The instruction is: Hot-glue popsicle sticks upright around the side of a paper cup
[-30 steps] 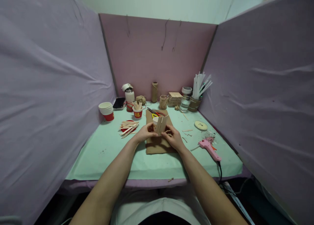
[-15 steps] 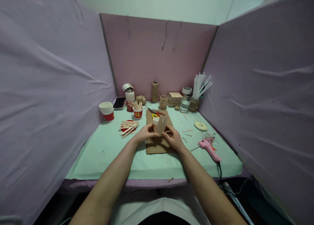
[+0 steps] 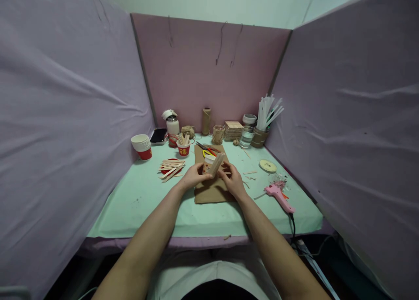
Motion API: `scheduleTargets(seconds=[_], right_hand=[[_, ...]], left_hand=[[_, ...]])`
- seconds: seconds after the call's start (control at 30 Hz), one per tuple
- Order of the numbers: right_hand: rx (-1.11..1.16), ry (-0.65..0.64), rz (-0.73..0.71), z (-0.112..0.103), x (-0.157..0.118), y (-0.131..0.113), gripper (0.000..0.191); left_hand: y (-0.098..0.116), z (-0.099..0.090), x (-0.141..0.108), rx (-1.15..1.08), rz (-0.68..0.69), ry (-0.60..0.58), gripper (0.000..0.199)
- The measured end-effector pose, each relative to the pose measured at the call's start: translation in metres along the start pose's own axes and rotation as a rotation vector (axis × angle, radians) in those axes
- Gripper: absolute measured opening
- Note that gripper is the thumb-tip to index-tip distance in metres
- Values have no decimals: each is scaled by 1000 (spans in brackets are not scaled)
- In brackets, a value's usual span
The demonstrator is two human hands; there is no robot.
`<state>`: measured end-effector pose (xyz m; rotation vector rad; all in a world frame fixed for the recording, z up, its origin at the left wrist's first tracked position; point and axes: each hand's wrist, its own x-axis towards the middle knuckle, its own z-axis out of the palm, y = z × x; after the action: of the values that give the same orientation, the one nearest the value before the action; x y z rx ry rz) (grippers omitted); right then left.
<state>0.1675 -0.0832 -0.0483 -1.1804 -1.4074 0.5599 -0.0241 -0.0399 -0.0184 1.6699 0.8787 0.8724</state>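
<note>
Over a brown cardboard sheet [image 3: 212,196], a small paper cup [image 3: 208,161] leans in my grasp with flat wooden craft sticks [image 3: 216,165] standing along its near right side. My left hand [image 3: 194,177] grips it from the left, thumb across the front. On the other side, the bent fingers of my right hand [image 3: 233,180] close at the lower right edge of the cup and sticks; their exact contact is partly hidden. Pliers with red handles [image 3: 211,150] and a yellow-handled tool [image 3: 207,153] lie just behind the cup.
To the left are loose craft sticks [image 3: 170,168] on a red dish, a stick-filled cup [image 3: 183,149] and stacked paper cups [image 3: 142,147]. A pink glue gun [image 3: 280,198] lies right, its cord over the edge. Behind stand a glass of water [image 3: 246,138] and glue sticks [image 3: 266,113].
The cup and its sticks have tilted, their tops leaning further right. My right fingers have shifted slightly up along the side. My left hand keeps its grip.
</note>
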Motion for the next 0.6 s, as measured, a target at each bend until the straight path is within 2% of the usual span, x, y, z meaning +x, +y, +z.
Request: scheduleTargets(seconds=[0.13,0.33,0.43,0.6], right_hand=[[12,51,12,0,0,1,48],[42,38,2,-1,0,-3,45],[65,21,8,-1,0,-4,46],[96,6,41,0,0,-4,49]], left_hand=[[-5,0,2,94,28,67,60],[-6,0,-1,490,265,257,50],[-7,1,-1,537,312,296,52],[-12,0,2,564,363,297,56]])
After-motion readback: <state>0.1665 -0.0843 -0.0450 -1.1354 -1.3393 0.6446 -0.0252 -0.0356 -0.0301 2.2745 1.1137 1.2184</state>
